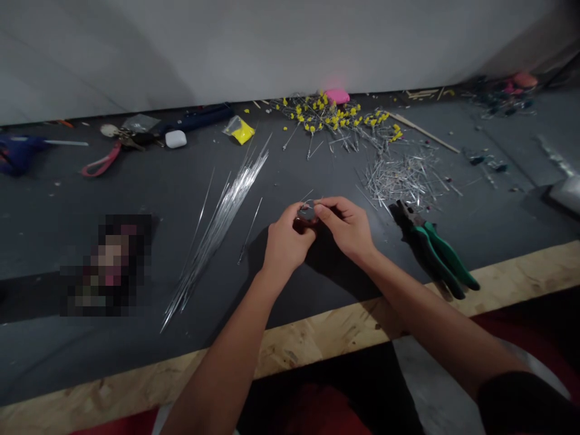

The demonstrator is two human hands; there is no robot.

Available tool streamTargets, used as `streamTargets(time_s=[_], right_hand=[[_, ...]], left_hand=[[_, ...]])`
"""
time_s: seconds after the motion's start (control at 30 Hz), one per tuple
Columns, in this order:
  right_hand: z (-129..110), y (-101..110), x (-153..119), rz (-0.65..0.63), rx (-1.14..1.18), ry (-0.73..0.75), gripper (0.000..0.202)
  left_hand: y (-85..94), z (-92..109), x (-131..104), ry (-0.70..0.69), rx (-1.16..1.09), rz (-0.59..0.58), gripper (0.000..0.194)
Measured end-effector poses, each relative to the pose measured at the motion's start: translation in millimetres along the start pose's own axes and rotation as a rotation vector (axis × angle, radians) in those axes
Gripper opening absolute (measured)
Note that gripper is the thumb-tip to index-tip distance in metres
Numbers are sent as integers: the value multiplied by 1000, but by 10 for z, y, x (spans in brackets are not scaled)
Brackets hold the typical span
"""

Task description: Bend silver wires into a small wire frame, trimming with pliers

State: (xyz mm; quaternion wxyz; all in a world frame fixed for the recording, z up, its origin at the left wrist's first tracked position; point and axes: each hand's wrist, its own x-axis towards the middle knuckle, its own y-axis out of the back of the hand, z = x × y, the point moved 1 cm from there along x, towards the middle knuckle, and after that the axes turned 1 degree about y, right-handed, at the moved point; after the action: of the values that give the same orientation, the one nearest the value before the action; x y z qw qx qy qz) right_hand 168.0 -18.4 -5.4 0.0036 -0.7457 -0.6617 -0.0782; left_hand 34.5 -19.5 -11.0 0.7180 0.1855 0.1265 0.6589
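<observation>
Close together above the dark tabletop, both my hands pinch a thin bent wire [309, 202], which curves between the fingertips. My left hand [287, 237] is closed on one part of it, with thumb and forefinger together. Thumb and forefinger of my right hand [348, 225] grip the other end. The fingers hide much of the wire. Left of my hands lies a bundle of straight silvery wires [226, 211], with one single wire [252, 226] apart from it. Green-handled pliers [435, 251] rest to the right, beside a heap of short wire pieces [399, 178].
At the back lie several wire pieces with yellow heads [333, 115], a pink lump [337, 96] and a wooden stick [423, 132]. A yellow packet [242, 130], a white case [176, 139], keys [129, 140] and a blue glue gun [20, 151] are further left. Pale wood [317, 335] edges the table.
</observation>
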Motion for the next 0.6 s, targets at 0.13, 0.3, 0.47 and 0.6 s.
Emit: streamTargets(time_s=[0.13, 0.3, 0.47, 0.6], right_hand=[[-3, 7, 12, 17, 12, -7, 14], [58, 23, 75, 54, 213, -131, 16], [74, 18, 114, 55, 380, -222, 21], [48, 13, 109, 37, 431, -279, 23]], left_hand=[[-24, -24, -1, -16, -48, -2, 45], [-45, -41, 6, -19, -146, 19, 54], [-48, -42, 13, -31, -198, 97, 48], [-45, -37, 12, -60, -200, 129, 42]])
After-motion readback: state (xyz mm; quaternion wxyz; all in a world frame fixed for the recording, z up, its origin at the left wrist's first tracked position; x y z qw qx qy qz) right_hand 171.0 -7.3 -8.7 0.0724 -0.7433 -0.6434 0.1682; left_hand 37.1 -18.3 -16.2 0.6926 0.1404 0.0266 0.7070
